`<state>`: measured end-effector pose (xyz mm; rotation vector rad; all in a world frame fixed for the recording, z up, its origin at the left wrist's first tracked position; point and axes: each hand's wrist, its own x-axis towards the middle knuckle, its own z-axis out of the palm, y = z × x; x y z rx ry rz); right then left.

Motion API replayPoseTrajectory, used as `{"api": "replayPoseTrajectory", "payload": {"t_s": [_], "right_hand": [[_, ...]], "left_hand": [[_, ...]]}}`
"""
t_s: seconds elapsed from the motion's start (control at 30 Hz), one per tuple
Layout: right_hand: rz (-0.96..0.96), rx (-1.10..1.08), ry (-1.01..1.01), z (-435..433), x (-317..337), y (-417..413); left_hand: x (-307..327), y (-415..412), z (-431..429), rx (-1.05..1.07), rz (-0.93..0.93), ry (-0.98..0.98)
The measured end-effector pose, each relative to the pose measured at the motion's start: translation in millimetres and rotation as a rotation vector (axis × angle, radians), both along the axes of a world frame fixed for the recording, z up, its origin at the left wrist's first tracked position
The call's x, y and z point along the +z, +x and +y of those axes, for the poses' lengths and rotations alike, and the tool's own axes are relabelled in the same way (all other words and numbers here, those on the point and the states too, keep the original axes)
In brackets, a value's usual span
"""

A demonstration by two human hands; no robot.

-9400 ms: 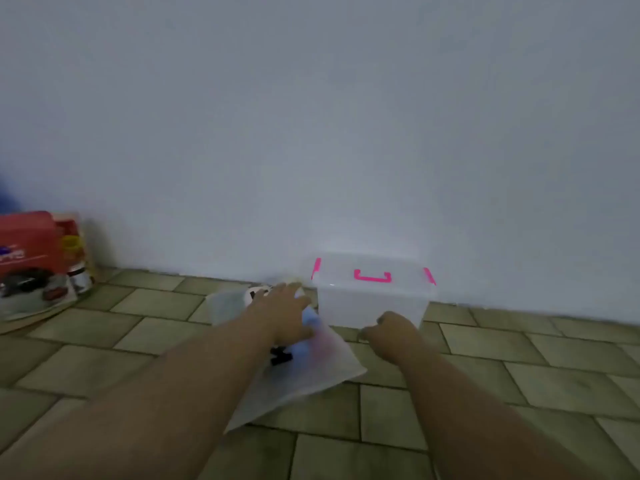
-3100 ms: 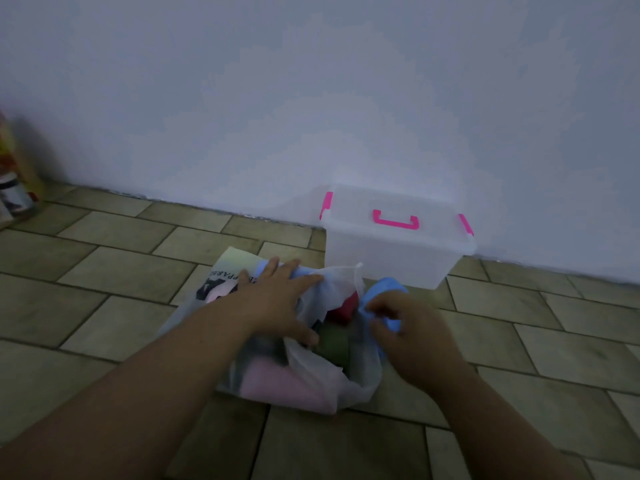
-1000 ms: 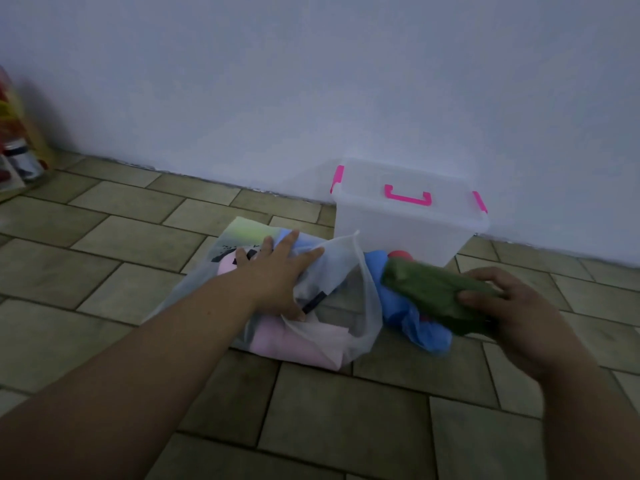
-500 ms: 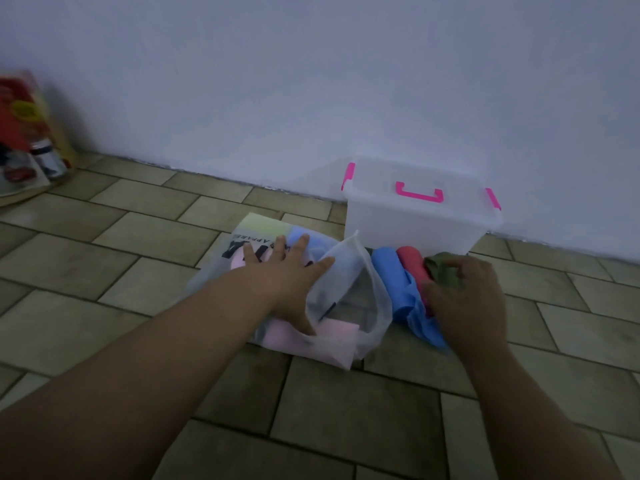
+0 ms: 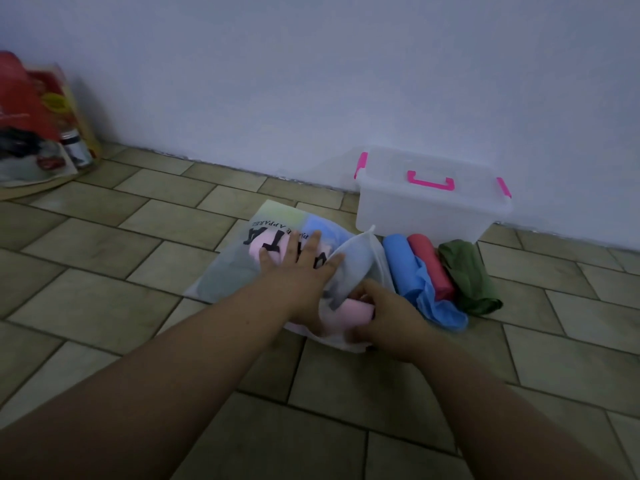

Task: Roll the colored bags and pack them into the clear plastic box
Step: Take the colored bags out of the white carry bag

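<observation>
Now that the green bag (image 5: 467, 275) is down beside the red bag (image 5: 431, 268), right hand (image 5: 391, 320) is back gripping the pink bag (image 5: 353, 311), left hand (image 5: 301, 275) spread flat on the sack (image 5: 360, 258), so still unloading, no rolling yet.

A plain pale wall (image 5: 311, 81), bluish in the dim light, fills the upper half. It meets the floor (image 5: 104, 251) along a dark, slightly uneven seam. The floor is laid in rectangular tan-green tiles in staggered rows with dark grout lines. At the far left edge, against the wall, sits blurred clutter: a red pack (image 5: 20, 95), a yellow-edged wrapper (image 5: 74, 109) beside it and a small jar (image 5: 78, 152). All rest on something flat with a curved tan edge.
</observation>
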<state>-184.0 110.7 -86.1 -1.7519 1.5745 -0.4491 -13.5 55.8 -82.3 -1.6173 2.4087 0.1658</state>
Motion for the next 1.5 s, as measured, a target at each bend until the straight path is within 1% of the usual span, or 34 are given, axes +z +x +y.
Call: {"api": "replayPoseTrajectory", "payload": {"t_s": [0.07, 0.13, 0.2, 0.27, 0.3, 0.4, 0.43, 0.47, 0.5, 0.53, 0.57, 0.6, 0.67, 0.73, 0.77, 0.83, 0.9, 0.93, 0.97, 1.0, 1.07, 1.1, 1.17, 1.2, 1.27, 1.33, 1.4, 1.43, 1.5], "right_hand": [[-0.161, -0.072, -0.022, 3.8, 4.3, -13.8], [-0.268, -0.162, -0.102, 9.0, 7.2, -27.7], [-0.282, -0.217, -0.165, 13.4, 8.3, -37.2], [-0.274, -0.230, -0.181, 16.3, 9.2, -46.5], [-0.313, -0.251, -0.177, 17.1, 10.5, -54.9], [-0.587, -0.424, -0.198, 18.2, 22.8, -92.4], [-0.676, -0.520, -0.259, 18.1, 28.3, -105.1], [-0.717, -0.630, -0.350, 16.2, 32.4, -115.7], [-0.687, -0.743, -0.451, 12.1, 34.3, -123.4], [-0.586, -0.837, -0.538, 6.4, 34.2, -127.1], [-0.430, -0.886, -0.596, -0.1, 31.9, -126.2], [-0.242, -0.881, -0.622, -7.2, 26.6, -122.7], [0.077, -0.749, -0.556, -20.1, 9.3, -111.8], [0.260, -0.597, -0.448, -21.6, -4.3, -97.9], [0.315, -0.571, -0.443, -19.8, -7.7, -93.6], [0.369, -0.602, -0.557, -13.3, -7.1, -85.0], [0.323, -0.606, -0.695, -1.7, -5.0, -67.7], [0.281, -0.559, -0.680, 4.6, -5.2, -55.4], [0.253, -0.490, -0.608, 10.3, -7.6, -42.1], [0.267, -0.412, -0.503, 15.2, -12.7, -29.7], [0.395, -0.301, -0.352, 22.0, -28.3, -15.6], [0.455, -0.287, -0.329, 23.9, -35.5, -15.0], [0.510, -0.296, -0.305, 26.7, -46.3, -21.0], [0.528, -0.297, -0.300, 28.2, -51.4, -25.2], [0.550, -0.297, -0.308, 30.4, -59.3, -29.6], [0.540, -0.307, -0.311, 30.3, -61.4, -29.8], [0.531, -0.313, -0.304, 28.7, -61.2, -28.4], [0.533, -0.316, -0.301, 28.1, -61.0, -27.8], [0.546, -0.318, -0.293, 27.5, -61.2, -27.6]], "left_hand": [[-0.3, 5.5, -2.5, -0.019, 0.032, -0.008], [-2.9, 8.4, -3.9, -0.028, 0.031, -0.022], [-7.3, 8.1, -3.2, -0.030, 0.017, -0.043], [-11.9, 7.1, -2.7, -0.019, 0.024, -0.054], [-13.7, 6.8, -2.9, -0.015, 0.028, -0.061], [-16.3, 6.8, -4.6, -0.006, 0.033, -0.070], [-16.8, 7.0, -4.9, -0.007, 0.036, -0.069], [-17.1, 6.8, -5.1, -0.009, 0.038, -0.067], [-17.2, 6.5, -5.1, -0.010, 0.035, -0.062], [-17.4, 6.0, -5.3, -0.009, 0.033, -0.058], [-17.4, 5.2, -5.6, -0.005, 0.031, -0.054], [-17.1, 4.2, -5.8, 0.001, 0.030, -0.049], [-16.3, 2.9, -5.9, 0.010, 0.028, -0.043], [-15.5, 3.7, -6.1, -0.002, 0.035, -0.035], [-14.7, 5.2, -6.3, -0.013, 0.058, -0.026], [-7.8, 10.2, -8.2, -0.020, 0.187, 0.005], [4.9, 14.8, -16.2, 0.036, 0.372, -0.003], [10.7, 16.3, -24.0, 0.091, 0.438, -0.046], [14.8, 16.4, -33.4, 0.159, 0.466, -0.104], [17.5, 14.7, -42.7, 0.227, 0.451, -0.154], [18.5, 3.6, -52.3, 0.283, 0.339, -0.162], [15.4, -5.1, -51.5, 0.256, 0.274, -0.133], [3.3, -20.5, -42.9, 0.168, 0.196, -0.084], [-2.7, -24.8, -39.0, 0.135, 0.188, -0.087], [-8.1, -22.9, -37.0, 0.137, 0.246, -0.136], [-3.6, -8.8, -44.7, 0.259, 0.336, -0.251], [0.1, 16.3, -58.1, 0.488, 0.367, -0.347], [0.7, 30.6, -64.5, 0.601, 0.372, -0.321], [-1.6, 51.3, -73.1, 0.739, 0.430, -0.165]]}}
